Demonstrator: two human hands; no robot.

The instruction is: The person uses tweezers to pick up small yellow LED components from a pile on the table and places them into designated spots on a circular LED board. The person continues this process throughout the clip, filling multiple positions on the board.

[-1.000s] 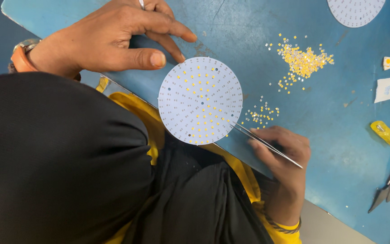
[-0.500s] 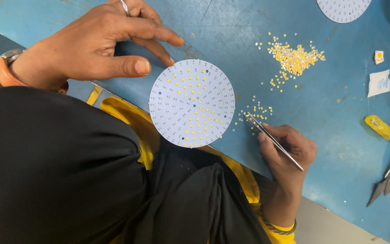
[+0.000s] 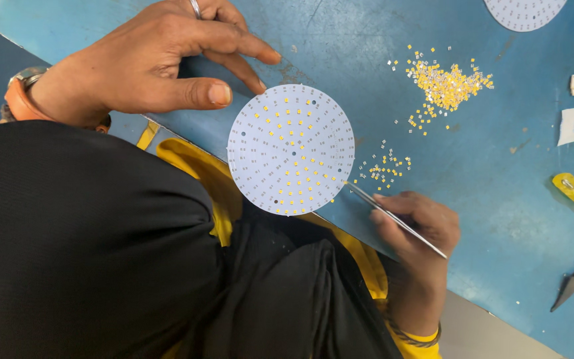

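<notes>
Item: round white board, thin and flat, lying on the blue table at its near edge and partly overhanging it, dotted with small yellow chips in rings. It is looking light and stiff but easily nudged, and probably best steadied by its bare rim, since the chips seated on it would likely shift under a fingertip. Accessory: tweezers, slim, metal and springy, their tips resting just at the board's right rim; whether a chip is sitting between them cannot be told. The right hand is pinching the tweezers between thumb and fingers, wrist angled up from the table edge. The left hand is arching over the table just left of the board, fingers spread and curved, thumb pointing at the rim, holding nothing. Loose stock: a small cluster of chips just beside the tweezers, and a larger heap farther back.
</notes>
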